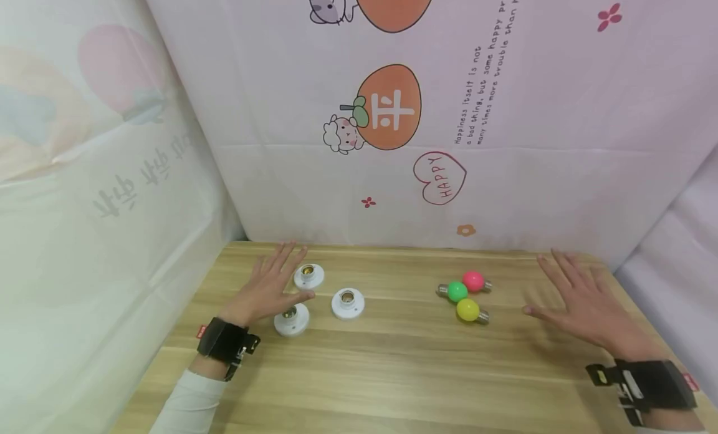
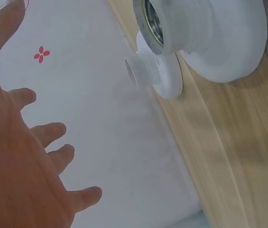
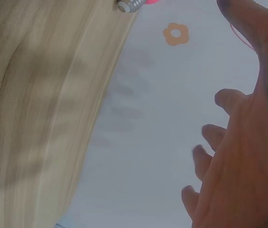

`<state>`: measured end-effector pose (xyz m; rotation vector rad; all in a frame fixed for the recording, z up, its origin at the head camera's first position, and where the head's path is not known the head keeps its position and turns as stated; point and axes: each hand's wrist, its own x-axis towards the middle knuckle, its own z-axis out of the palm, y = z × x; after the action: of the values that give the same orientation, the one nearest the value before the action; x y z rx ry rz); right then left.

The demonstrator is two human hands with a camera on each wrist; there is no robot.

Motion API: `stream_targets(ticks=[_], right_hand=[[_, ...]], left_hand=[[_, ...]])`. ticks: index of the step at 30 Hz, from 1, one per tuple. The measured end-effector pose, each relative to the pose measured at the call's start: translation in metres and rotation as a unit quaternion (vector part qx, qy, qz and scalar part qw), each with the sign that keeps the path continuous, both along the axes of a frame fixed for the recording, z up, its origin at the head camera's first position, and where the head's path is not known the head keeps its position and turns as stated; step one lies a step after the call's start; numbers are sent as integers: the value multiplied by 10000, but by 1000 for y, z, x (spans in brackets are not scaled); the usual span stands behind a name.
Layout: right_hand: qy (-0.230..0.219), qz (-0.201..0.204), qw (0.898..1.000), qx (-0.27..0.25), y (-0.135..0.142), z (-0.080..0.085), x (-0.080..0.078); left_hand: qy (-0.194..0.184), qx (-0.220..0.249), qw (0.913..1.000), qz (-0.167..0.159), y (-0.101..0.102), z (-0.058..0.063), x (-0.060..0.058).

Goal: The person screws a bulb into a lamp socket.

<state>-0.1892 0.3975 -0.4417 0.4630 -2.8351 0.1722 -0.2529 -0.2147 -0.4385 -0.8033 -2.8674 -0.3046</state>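
While the left hand and right hand hover, each grip spread empty, sockets sit lower left of frame centre, bulbs lower right; grasping looks unstarted, next probably calling for pinching a bulb.

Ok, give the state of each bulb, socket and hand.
Pink round bulb: on its side
Green round bulb: on its side
Yellow round bulb: on its side
Farthest white round socket: empty
Nearest white round socket: empty
Rightmost white round socket: empty
Left hand: fingers spread
Right hand: fingers spread
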Motion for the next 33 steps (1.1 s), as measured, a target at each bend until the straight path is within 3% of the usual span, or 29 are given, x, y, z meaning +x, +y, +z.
stream_targets(ticks=[5,12,18,22,33], right_hand=[[-112,92,9998,-147,-4,5,2],[-169,149,9994,-245,-13,4,2],[-167,178,9992,-311,-24,6,1],[60,289,9987,-406,-32,4,1],[353,566,9964,-530,-49,-5,2]], left_hand=[[386,225,9982,-402,3,0,-1],[1231,475,9854,-1080,6,-2,-7],[1448,543,9822,-1069,8,-2,-8],[1539,576,9801,-1109,12,-3,-8],[1438,847,9798,-1104,25,-4,-9]])
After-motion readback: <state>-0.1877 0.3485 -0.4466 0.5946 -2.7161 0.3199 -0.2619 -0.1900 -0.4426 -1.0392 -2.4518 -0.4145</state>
